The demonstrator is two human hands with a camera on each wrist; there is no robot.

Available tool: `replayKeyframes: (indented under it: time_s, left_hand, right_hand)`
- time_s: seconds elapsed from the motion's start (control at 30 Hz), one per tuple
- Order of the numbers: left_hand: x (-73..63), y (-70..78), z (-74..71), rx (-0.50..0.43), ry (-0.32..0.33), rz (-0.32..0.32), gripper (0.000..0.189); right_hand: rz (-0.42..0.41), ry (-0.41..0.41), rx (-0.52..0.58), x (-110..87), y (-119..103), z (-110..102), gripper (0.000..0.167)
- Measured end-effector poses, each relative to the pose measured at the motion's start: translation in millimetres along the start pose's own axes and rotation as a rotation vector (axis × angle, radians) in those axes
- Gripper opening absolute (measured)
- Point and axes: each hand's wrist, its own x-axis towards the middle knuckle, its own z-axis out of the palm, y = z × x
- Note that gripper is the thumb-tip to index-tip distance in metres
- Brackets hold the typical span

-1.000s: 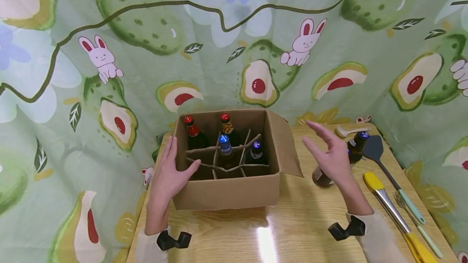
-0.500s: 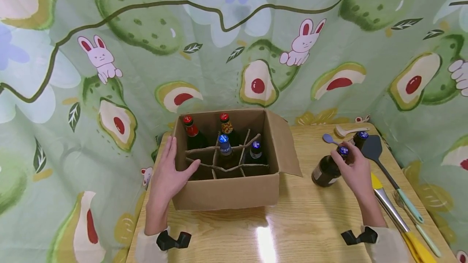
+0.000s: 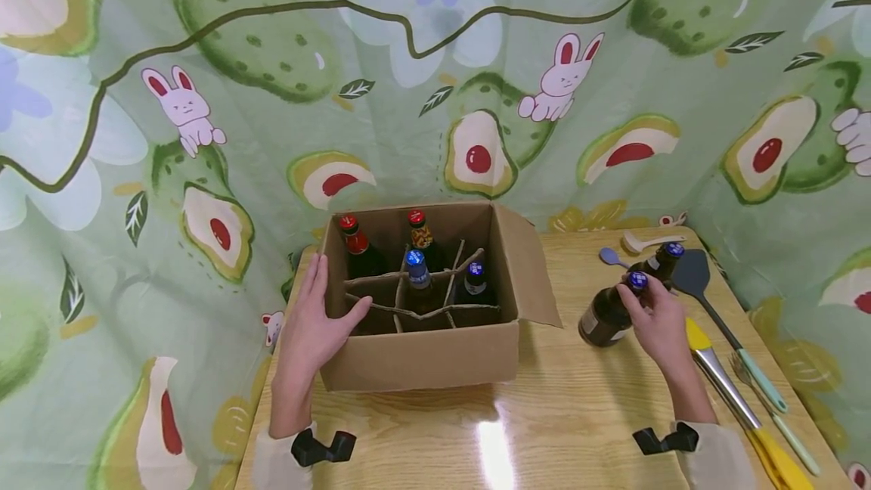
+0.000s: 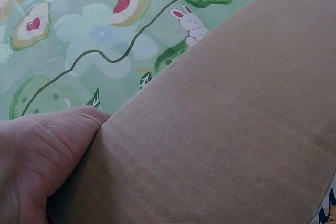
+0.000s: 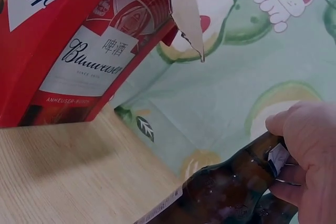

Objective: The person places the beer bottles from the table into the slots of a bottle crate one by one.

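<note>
My left hand (image 3: 314, 327) rests on the front left corner of a cardboard box (image 3: 422, 360), fingers straight along the outer left wall and thumb over the rim. Dividers split the box into compartments; two red-capped bottles (image 3: 356, 237) stand in the back row. Two blue-capped bottles (image 3: 418, 272) stand in front of them, in the middle and right compartments. My right hand (image 3: 658, 324) pinches the neck of a brown beer bottle (image 3: 602, 320) at the box's right. In the right wrist view, thumb and fingers close round that neck (image 5: 257, 156). Another blue-capped bottle (image 3: 665, 257) stands behind it.
The box's right flap (image 3: 534, 271) sticks outward. Right of the bottles lie a dark spatula (image 3: 692, 274), yellow tongs (image 3: 731, 392) and a fork (image 3: 762, 395). Behind them are a blue spoon (image 3: 610, 256) and a pale ladle (image 3: 636, 243). A patterned cloth (image 3: 408, 134) hangs behind the table.
My right hand, first raised with spread fingers beside the bottles, has moved right and down and now pinches the nearer bottle's neck. My left hand and the box stay put.
</note>
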Motion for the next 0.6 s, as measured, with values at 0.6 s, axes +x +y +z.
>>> replayKeyframes:
  time_s: [0.6]
  left_hand:
    - [0.0, -0.9, -0.6, -0.008, -0.008, 0.009, 0.107]
  right_hand:
    - [0.043, 0.06, 0.022, -3.9, 1, 11, 0.034]
